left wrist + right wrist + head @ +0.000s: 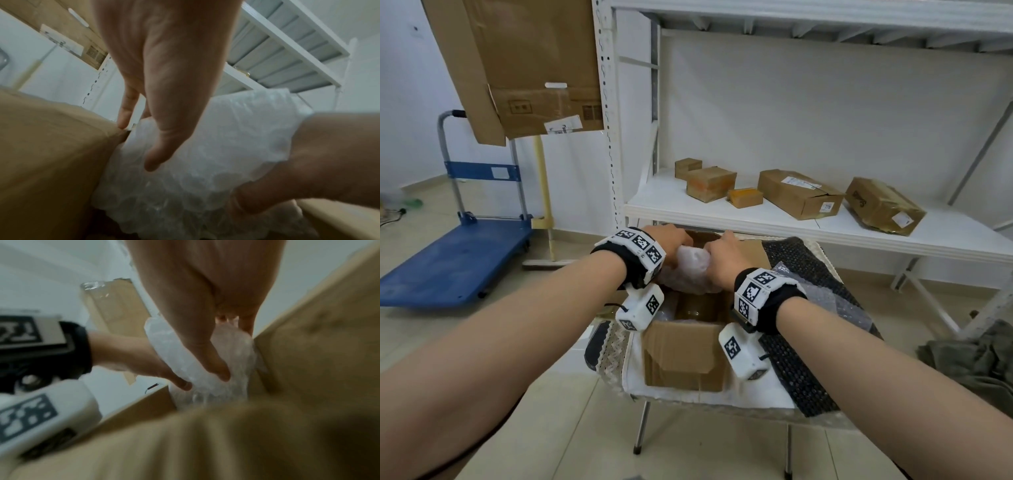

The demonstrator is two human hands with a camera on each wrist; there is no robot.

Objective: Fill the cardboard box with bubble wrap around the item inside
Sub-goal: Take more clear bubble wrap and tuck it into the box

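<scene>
Two hands at work over one open box [681,359], standing on a small cloth-covered worktop [709,394] in front of white shelving [808,219]. Starting at the left: left hand [666,241] curled over the near-left side of a wad of bubble wrap [688,270], thumb dug into the film in the left wrist view, one finger straight against the box's far corner. At centre: wad bunched up at the far end of the box, part of it above the rim, so pressed in only partway by the look of it. Nearer, below the wad, a brownish item [693,308] showing inside the box, seemingly with some clear film beside it at its left; hard to tell how well padded on the other sides. On the right: right hand [726,255] clamped on the wad's other side, thumb and fingers pinching the film, as the right wrist view confirms. Further right, more bubble wrap [835,301] lying loose on the worktop, just beside the box and outside it. Judged from this: filling begun but not finished. Far end being stuffed now; top of the item uncovered; loose sheet probably yet to go in; flaps open.
</scene>
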